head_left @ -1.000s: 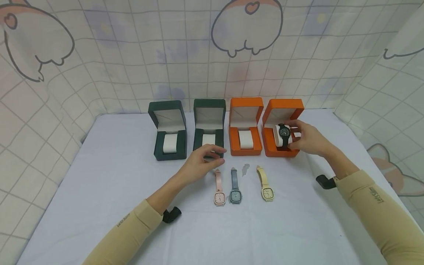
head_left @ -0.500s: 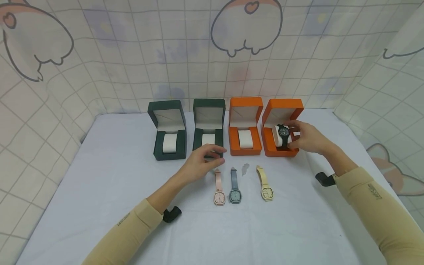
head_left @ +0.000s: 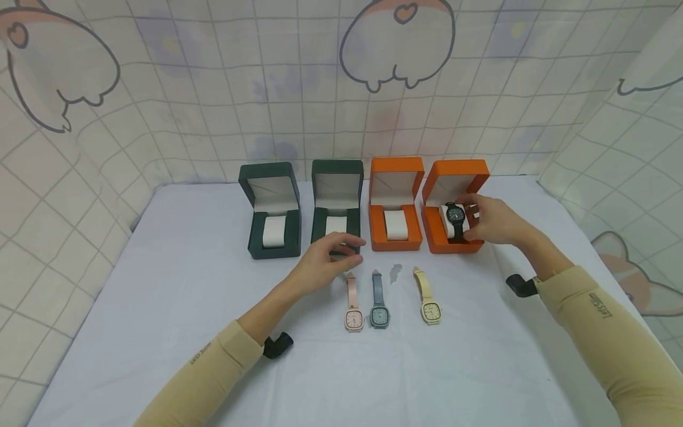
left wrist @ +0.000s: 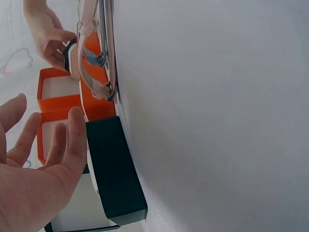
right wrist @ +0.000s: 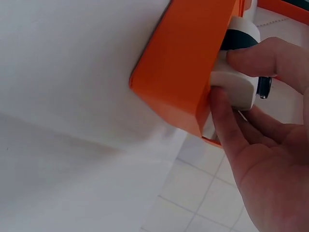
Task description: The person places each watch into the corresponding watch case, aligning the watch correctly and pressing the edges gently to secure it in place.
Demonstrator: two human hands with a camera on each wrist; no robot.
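Head view, right: your right grip (head_left: 495, 220), pinching white cushion (head_left: 445, 224) with black watch (head_left: 455, 214), partly within orange box (head_left: 453, 246); centre: your left grip (head_left: 322, 263), relaxed, holding nothing.

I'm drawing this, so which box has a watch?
The rightmost orange box, at the right hand: its white cushion wears the black watch. The other three boxes show bare cushions.

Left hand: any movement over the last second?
No. In the head view, the left hand shows no visible shift: it overlaps the front of the green box nearer the orange ones just as before.
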